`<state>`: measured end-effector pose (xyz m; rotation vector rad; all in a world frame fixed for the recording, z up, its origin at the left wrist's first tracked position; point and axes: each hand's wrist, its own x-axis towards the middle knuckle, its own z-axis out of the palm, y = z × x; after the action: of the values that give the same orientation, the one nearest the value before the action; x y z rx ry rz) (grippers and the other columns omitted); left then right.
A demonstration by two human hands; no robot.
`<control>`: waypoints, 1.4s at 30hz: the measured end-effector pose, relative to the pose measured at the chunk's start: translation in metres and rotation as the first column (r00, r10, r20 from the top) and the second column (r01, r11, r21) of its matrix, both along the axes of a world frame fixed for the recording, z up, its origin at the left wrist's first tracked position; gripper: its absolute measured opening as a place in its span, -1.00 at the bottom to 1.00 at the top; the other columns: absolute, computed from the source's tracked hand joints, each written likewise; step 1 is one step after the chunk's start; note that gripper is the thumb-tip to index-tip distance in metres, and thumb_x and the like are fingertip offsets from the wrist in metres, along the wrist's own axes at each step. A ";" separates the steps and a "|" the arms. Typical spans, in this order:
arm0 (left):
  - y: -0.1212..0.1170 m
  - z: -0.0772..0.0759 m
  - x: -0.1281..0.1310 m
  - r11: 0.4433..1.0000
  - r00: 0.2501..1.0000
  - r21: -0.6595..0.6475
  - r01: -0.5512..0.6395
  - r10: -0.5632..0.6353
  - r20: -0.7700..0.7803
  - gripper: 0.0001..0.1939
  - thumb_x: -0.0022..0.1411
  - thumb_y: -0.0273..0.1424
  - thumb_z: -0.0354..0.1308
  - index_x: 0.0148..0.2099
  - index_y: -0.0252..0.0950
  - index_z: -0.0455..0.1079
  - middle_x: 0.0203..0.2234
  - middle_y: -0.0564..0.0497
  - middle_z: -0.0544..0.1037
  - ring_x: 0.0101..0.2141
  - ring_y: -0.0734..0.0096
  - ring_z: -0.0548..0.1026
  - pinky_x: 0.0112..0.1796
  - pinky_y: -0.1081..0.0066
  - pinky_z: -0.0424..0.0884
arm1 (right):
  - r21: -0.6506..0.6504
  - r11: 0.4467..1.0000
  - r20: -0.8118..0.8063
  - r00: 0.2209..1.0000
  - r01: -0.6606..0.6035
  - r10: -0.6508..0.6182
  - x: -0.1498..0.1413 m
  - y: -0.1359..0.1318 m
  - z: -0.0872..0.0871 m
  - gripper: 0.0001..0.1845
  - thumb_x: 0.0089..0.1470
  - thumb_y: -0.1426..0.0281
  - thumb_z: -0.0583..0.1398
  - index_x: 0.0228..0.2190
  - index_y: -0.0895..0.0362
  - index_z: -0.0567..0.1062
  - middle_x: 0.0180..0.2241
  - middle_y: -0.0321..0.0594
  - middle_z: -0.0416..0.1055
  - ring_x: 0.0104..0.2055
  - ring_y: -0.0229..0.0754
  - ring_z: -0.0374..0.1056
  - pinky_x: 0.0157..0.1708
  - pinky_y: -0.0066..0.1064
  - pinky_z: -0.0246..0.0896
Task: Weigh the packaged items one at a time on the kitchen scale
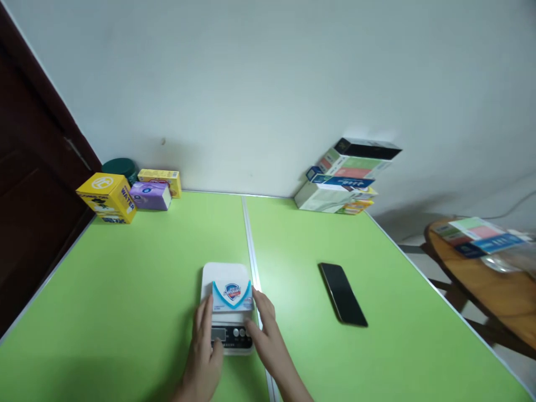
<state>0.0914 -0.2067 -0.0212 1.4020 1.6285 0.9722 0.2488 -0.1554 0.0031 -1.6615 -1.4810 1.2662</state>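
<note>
A white kitchen scale [226,271] with a black button panel lies on the green table. Over its platform is a white and blue soap box [233,296] with a shield logo. My left hand [205,346] has its fingers against the box's left end, and its thumb is near the scale's display [218,334]. At the box's right end are the fingers of my right hand [267,332], with the thumb by the scale's buttons. The box is held between both hands. Whether it rests fully on the platform, I cannot tell.
A black phone [342,294] lies to the right. At the back left stand a yellow box [109,196], a purple tissue pack [151,195], another yellow box [167,178] and a dark green round container [119,166]. Stacked boxes [322,196] stand back right. A wooden stool [473,279] is beyond the table's right edge.
</note>
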 end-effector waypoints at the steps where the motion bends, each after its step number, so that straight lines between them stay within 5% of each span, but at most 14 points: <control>1: 0.003 0.000 -0.003 1.000 1.000 0.021 -0.008 0.009 -0.023 -0.24 0.13 -0.62 -0.11 0.37 -0.12 -0.07 0.33 -0.02 0.05 0.28 0.20 0.12 0.20 0.18 0.20 | -0.010 1.000 -0.004 1.000 -0.013 0.013 0.002 0.002 0.000 -0.30 -0.01 0.42 0.08 0.21 0.08 0.15 0.26 -0.04 0.04 0.36 0.07 -0.13 0.29 0.05 -0.13; 7: 0.032 0.017 -0.035 0.999 0.980 0.045 0.030 -0.020 -0.196 -0.47 0.25 -0.47 -0.09 0.27 -0.17 0.15 0.27 -0.10 0.18 0.26 0.18 0.17 0.18 0.12 0.22 | 0.066 0.998 -0.043 0.999 -0.017 0.020 0.032 0.010 0.010 -0.41 0.12 0.24 0.11 0.17 0.04 0.19 0.26 -0.05 0.10 0.29 0.05 0.05 0.23 0.01 0.05; 12: 0.062 0.045 -0.053 0.973 0.898 -0.039 0.228 -0.226 -0.377 -0.39 0.18 -0.42 0.03 0.29 -0.23 0.12 0.24 -0.14 0.25 0.24 0.15 0.21 0.20 0.14 0.17 | 0.199 0.946 0.052 0.966 -0.257 0.252 0.044 0.028 0.023 -0.34 0.09 0.39 0.16 0.21 -0.03 0.14 0.26 -0.14 0.11 0.31 0.00 0.00 0.25 0.01 0.01; 18: 0.073 0.056 -0.048 0.934 0.821 -0.173 0.313 -0.358 -0.444 -0.23 0.09 -0.36 0.12 0.34 -0.24 0.00 0.26 -0.19 0.20 0.20 0.03 0.26 0.11 0.10 0.31 | 0.264 0.852 0.129 0.892 -0.452 0.433 0.032 0.049 0.034 -0.25 -0.04 0.57 0.23 0.19 0.09 0.22 0.22 -0.03 0.17 0.28 0.00 0.07 0.29 -0.06 -0.06; 23: 0.098 0.057 -0.023 0.920 0.816 -0.121 0.373 -0.387 -0.428 -0.50 0.07 -0.31 0.13 0.10 -0.17 0.25 0.02 -0.12 0.42 -0.10 0.09 0.52 -0.18 0.18 0.52 | 0.301 0.836 0.093 0.886 -0.459 0.454 0.058 0.056 0.046 -0.33 -0.02 0.54 0.26 0.15 0.09 0.30 0.18 -0.01 0.23 0.26 -0.01 0.11 0.24 -0.15 0.05; 27: 0.126 0.079 0.035 0.879 0.795 -0.059 0.473 -0.455 -0.401 -0.57 0.08 -0.28 0.16 0.03 -0.15 0.27 -0.05 -0.07 0.42 -0.18 0.16 0.54 -0.27 0.26 0.54 | 0.296 0.941 -0.120 0.971 -0.162 0.205 0.112 0.053 0.051 -0.35 0.03 0.41 0.27 0.16 0.02 0.28 0.20 -0.07 0.19 0.21 -0.04 0.18 0.11 -0.20 0.23; 31: 0.157 0.096 0.122 0.824 0.748 -0.033 0.566 -0.529 -0.401 -0.54 0.05 -0.34 0.19 0.03 -0.18 0.25 -0.03 -0.09 0.37 -0.22 0.20 0.53 -0.31 0.29 0.53 | 0.171 0.970 -0.399 0.912 0.175 -0.094 0.174 0.057 0.040 -0.46 0.05 0.17 0.23 0.05 0.09 0.37 -0.07 -0.08 0.44 -0.13 -0.10 0.42 -0.22 -0.29 0.39; 37: 0.217 0.087 0.258 0.711 0.689 0.093 0.697 -0.627 -0.363 -0.50 0.00 -0.42 0.23 0.03 -0.22 0.29 -0.09 -0.06 0.37 -0.15 0.17 0.49 -0.11 0.21 0.45 | -0.016 0.787 -0.522 0.666 0.617 -0.533 0.268 0.096 0.013 -0.50 -0.09 0.11 0.28 -0.16 0.16 0.46 -0.43 -0.22 0.50 -0.49 -0.21 0.40 -0.46 -0.36 0.36; 42: 0.276 0.050 0.352 0.768 0.761 0.116 0.630 -0.580 -0.289 -0.39 0.03 -0.49 0.25 0.16 -0.29 0.22 0.05 -0.17 0.30 -0.02 0.15 0.45 0.02 0.24 0.35 | -0.010 0.701 -0.425 0.632 0.713 -0.649 0.348 0.160 0.002 -0.76 0.10 0.29 0.22 -0.24 0.20 0.45 -0.45 -0.26 0.47 -0.50 -0.29 0.39 -0.43 -0.41 0.38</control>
<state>0.4434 0.0693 0.0292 2.0869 1.0976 0.6032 0.5972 0.0041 0.0046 -1.5082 -0.5638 0.9271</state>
